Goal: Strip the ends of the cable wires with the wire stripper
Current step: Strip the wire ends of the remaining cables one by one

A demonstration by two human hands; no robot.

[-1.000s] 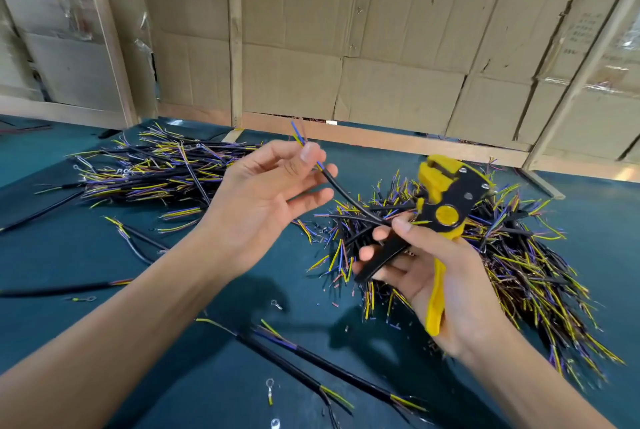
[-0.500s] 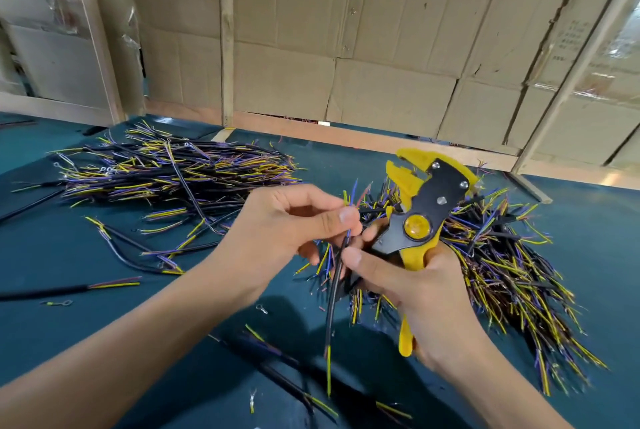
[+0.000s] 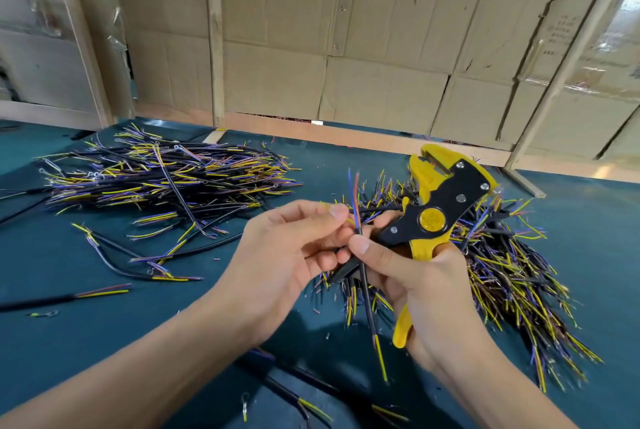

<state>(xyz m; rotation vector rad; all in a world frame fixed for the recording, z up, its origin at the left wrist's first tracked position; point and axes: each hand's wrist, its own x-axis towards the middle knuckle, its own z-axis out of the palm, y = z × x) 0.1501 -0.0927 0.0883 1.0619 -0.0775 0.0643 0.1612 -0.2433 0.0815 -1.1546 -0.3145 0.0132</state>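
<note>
Cable: thin black cord, upright between both hands, above the counter.
Left hand: pinching its coloured wire ends.
Right hand: thumb pressing the cable, fingers wrapped round the wire stripper.
Handling: light, limp; best held just below the wires.

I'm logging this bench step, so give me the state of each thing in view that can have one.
Left hand: pinches the cable's upper wires.
Right hand: grips the wire stripper, thumb on the cable.
Cable: upright between both hands, wires fanned above.
Wire stripper: held up, nothing in its mouth.
</note>
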